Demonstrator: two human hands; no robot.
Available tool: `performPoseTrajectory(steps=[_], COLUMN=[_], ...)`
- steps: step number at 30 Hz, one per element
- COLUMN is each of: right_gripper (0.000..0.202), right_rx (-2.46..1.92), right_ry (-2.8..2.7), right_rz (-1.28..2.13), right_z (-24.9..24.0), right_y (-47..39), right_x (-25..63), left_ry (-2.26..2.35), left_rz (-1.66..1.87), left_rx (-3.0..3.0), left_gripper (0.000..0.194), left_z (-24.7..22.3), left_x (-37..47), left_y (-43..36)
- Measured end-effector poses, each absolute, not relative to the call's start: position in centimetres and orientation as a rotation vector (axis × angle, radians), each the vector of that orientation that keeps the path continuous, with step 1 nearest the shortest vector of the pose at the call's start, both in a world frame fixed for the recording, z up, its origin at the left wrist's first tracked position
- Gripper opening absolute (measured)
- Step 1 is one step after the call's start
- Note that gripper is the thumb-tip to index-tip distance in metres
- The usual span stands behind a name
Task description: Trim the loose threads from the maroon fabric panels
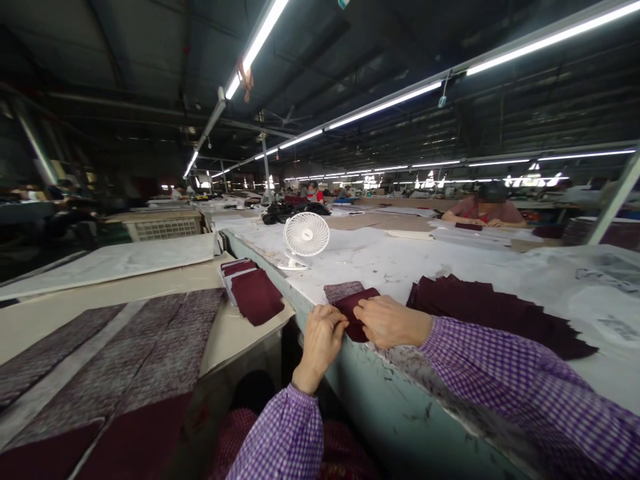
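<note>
Both my hands meet over a small maroon fabric piece (pixel 356 333) at the table's front edge. My left hand (pixel 323 337) has its fingers pinched at the piece's left side. From the right, my right hand (pixel 393 321) lies over the same piece, fingers bent and closed on its edge. Just behind them is a speckled grey-maroon fabric piece (pixel 343 291), partly under the maroon one. A fanned pile of dark maroon pieces (pixel 493 313) lies to the right of my right hand.
A white fan (pixel 306 235) stands beyond my hands. On the left table (pixel 240 343) are a small maroon stack (pixel 256 297) and long speckled stacks (pixel 165 333). A gap separates the tables. Across the table, a person (pixel 483 208) handles fabric.
</note>
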State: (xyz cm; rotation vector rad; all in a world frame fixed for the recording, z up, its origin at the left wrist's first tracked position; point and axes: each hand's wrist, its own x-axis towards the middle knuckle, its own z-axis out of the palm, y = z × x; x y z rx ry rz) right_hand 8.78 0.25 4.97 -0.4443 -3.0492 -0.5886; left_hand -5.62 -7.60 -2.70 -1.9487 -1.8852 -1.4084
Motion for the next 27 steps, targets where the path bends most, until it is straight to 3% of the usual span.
performPoseTrajectory(steps=[6,13,19,27], right_gripper=[0.023,0.027,0.027,0.030], right_rx=[-0.785,-0.895,-0.988,-1.058], right_ry=[-2.818,-2.740,-2.625,-2.415], right_rz=[-0.467,-0.080,0.148,0.289], right_z=[5.2,5.6,5.6,5.2], right_y=[3.5,5.6,6.7,8.8], right_x=[9.1,9.3,9.3,9.4], left_ry=[-1.849,-1.838,-1.860,-1.862], left_rz=[-1.138,-1.017,-1.064,-0.981], left_rx=[-1.883,-1.859,-1.777,-1.841], left_gripper=[0.019,0.022,0.037,0.024], left_z=[-2.8,-2.7,-2.9,-2.8], left_x=[-5.5,-6.0,-6.0,-6.0], left_y=[-7.8,-7.9,-7.6,-7.7])
